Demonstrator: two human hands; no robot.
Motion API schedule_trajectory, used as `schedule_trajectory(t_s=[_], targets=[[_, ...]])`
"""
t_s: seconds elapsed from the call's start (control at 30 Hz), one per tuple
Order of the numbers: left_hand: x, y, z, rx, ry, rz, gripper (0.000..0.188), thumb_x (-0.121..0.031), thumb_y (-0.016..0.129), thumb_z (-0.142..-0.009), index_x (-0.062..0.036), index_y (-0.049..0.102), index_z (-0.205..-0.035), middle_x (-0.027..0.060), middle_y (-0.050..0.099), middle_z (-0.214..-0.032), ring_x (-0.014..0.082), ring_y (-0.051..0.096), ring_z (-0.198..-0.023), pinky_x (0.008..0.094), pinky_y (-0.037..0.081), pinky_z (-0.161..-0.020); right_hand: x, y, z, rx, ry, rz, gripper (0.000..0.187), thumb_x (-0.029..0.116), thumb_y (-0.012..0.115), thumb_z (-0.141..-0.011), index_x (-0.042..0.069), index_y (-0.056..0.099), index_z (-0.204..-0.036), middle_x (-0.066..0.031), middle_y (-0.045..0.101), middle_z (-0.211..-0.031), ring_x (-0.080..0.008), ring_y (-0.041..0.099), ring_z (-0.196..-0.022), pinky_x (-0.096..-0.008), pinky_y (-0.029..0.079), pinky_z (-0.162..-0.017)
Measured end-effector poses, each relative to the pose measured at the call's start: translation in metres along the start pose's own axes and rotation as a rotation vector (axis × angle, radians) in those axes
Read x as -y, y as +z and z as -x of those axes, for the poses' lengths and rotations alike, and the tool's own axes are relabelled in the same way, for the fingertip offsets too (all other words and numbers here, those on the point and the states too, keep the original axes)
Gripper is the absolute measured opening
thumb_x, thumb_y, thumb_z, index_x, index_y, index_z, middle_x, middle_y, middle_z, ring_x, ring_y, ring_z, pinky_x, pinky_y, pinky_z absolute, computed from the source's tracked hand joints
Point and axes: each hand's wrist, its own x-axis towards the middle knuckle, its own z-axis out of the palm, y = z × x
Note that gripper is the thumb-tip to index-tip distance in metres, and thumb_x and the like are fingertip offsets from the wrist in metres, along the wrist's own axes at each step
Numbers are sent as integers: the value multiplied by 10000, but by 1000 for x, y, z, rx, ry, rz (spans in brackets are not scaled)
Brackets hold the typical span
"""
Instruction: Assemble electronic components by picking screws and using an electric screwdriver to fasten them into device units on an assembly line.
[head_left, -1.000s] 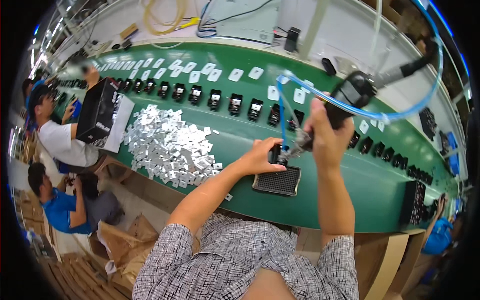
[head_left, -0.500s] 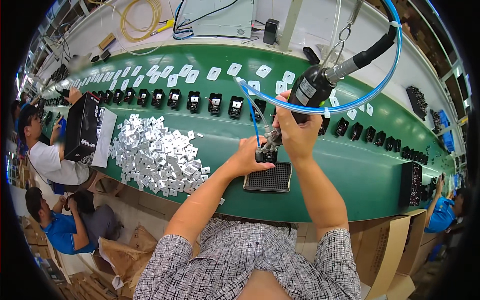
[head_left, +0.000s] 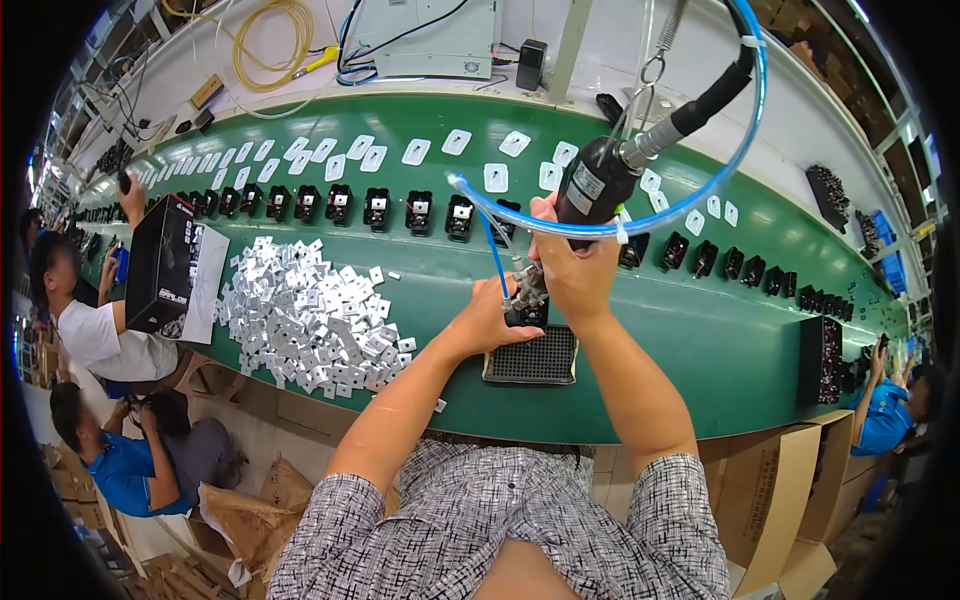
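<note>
My right hand is wrapped round a black power screwdriver, which hangs from a spring and points downward. Its metal tip assembly comes down onto a small black housing. With my left hand I hold that housing at the back edge of a black gridded pad. A clear blue air hose loops in front of the screwdriver, and a thin blue tube runs down to the tip. Where the tip meets the housing, fingers and fittings hide the detail.
Left of the pad lies a heap of small silver metal plates. Behind it runs a row of black housings, with white cards farther back. A black box stands far left by a seated co-worker; another black box is at right.
The view has shifted slightly. The screwdriver's upper body has swung a little left, and my right hand with it. Both hands keep their hold, with the tip still at the housing.
</note>
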Motion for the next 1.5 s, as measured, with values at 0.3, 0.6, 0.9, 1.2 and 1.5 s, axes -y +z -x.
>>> schedule_trajectory(t_s=[0.3, 0.6, 0.9, 1.2, 1.5], targets=[[-11, -5, -2, 36, -38, 28, 722, -348, 885, -727, -49, 575, -1306, 153, 604, -1306, 317, 536, -1097, 420, 311, -1074, 0, -6, 2, 16, 76, 61, 208, 67, 742, -904, -13, 648, -1072, -50, 674, -803, -105, 564, -563, -239, 488, -514], [-18, -4, 0, 62, -130, 58, 724, -335, 878, -734, -61, 566, -1326, 142, 607, -1276, 318, 531, -1088, 427, 314, -1072, -3, -6, 0, 43, 30, 61, 206, 72, 732, -911, -5, 649, -1083, -49, 683, -802, -108, 564, -540, -233, 477, -508], [-12, -2, 1, 67, -67, -8, 714, -329, 873, -741, -90, 554, -1333, 82, 613, -1187, 271, 557, -1080, 405, 314, -1057, 75, -4, -24, 9, 46, -62, 186, 93, 730, -921, 13, 658, -1073, -35, 649, -746, -103, 560, -527, -223, 466, -506], [-5, 0, -3, 70, 12, -36, 709, -330, 871, -746, -114, 554, -1342, 37, 613, -1184, 230, 579, -1080, 383, 314, -1036, 40, -12, -1, -46, 83, 3, 161, 109, 731, -928, 20, 656, -1039, -37, 644, -740, -103, 561, -530, -222, 467, -504], [1, 0, 0, 73, 30, -41, 716, -326, 880, -743, -118, 552, -1345, 38, 611, -1185, 236, 583, -1075, 383, 321, -1024, 28, -12, 5, -60, 81, 23, 159, 108, 725, -931, 16, 647, -1033, -41, 647, -750, -98, 570, -550, -219, 472, -512]])
